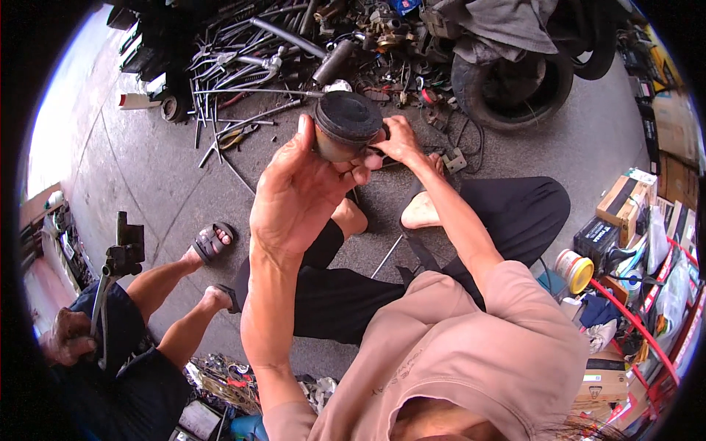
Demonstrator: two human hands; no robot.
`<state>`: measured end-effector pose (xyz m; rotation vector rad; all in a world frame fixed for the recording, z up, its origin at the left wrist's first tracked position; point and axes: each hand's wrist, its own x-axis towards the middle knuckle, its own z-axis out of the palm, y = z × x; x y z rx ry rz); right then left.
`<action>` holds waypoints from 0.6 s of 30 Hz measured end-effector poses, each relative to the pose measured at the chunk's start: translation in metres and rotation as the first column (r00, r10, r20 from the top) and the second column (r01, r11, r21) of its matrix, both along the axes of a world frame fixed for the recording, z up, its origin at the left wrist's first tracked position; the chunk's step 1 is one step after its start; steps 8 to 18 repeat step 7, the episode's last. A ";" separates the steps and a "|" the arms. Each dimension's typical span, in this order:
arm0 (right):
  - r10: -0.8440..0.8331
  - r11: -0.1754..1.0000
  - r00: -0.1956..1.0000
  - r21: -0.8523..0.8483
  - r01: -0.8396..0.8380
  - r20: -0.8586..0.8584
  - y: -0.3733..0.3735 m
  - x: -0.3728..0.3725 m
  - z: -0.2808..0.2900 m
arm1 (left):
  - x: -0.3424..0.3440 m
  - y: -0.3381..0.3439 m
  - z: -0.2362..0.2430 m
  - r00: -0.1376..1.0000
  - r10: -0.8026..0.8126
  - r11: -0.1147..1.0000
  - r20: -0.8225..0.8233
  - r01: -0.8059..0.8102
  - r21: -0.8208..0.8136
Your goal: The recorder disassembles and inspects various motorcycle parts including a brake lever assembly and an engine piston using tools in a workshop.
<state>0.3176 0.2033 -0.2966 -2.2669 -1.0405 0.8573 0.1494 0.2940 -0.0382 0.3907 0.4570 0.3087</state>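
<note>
Carbon-blackened piston (346,125) held in both hands above the concrete floor (147,184).

Nearest, the left hand (298,195) has its grip clamped around the piston's brownish skirt from below, crown facing the camera. The right hand (397,140) touches the piston's right side, fingers closed against it. Just beyond, loose rods (235,110) lie on the floor. Farther off, a tyre (511,88) rests among scattered engine parts.
</note>
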 end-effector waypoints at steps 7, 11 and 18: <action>-0.051 0.749 0.669 0.415 0.517 -0.741 -0.019 0.011 0.131 | 0.005 -0.001 -0.024 0.980 -0.146 0.949 0.133 0.177 -0.261; -0.051 0.749 0.669 0.415 0.517 -0.741 -0.019 0.011 0.131 | 0.005 -0.001 -0.024 0.980 -0.146 0.949 0.133 0.177 -0.261; -0.051 0.749 0.669 0.415 0.517 -0.741 -0.019 0.011 0.131 | 0.005 -0.001 -0.024 0.980 -0.146 0.949 0.133 0.177 -0.261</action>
